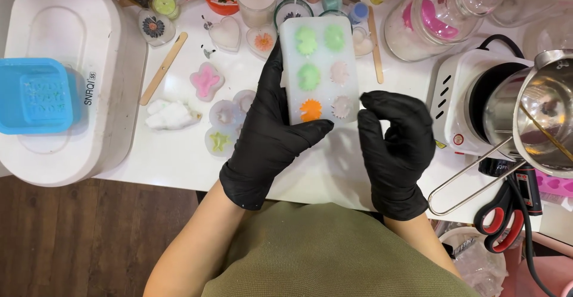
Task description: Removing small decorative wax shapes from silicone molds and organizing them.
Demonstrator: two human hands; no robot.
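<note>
Over the counter's near edge, the left hand grips a white mould of coloured wax flowers; the right hand, half-curled and empty, seems poised to flex it.

Matt black rubber gloves, translucent silicone mould w/ waxy fills, shiny metal pot, wood stick.

- White desk: glossy top, evenly lit from above; soft shadows are cast toward its near edge.
- Dark wooden plank floor: seen below the desk's near edge, at the lower left.
- White oval appliance: set at the desk's left edge, overhanging the near left corner.
- White hot plate: placed toward the desk's right edge, a steel pot borne on it.
- Walls and windows: not shown.
</note>
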